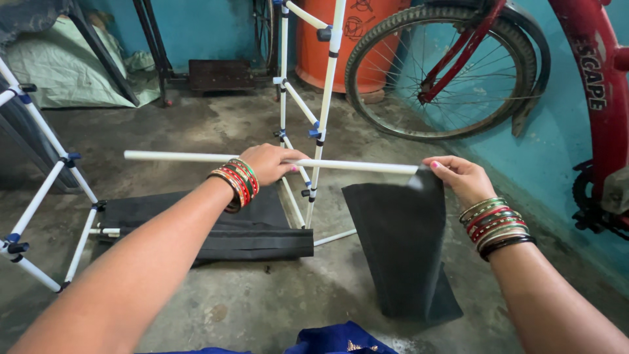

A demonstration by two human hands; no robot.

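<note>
My left hand grips a long white rod held level above the floor. My right hand pinches the top edge of a black fabric panel at the rod's right end; the fabric hangs down to the concrete floor. Both wrists carry several coloured bangles. Behind the rod rises a white tube frame with blue and black connectors. More black fabric lies folded flat on the floor under the frame.
A red bicycle leans against the teal wall at right, its wheel close behind my right hand. An orange barrel stands at the back. Another white tube frame is at left. Blue cloth lies at the bottom edge.
</note>
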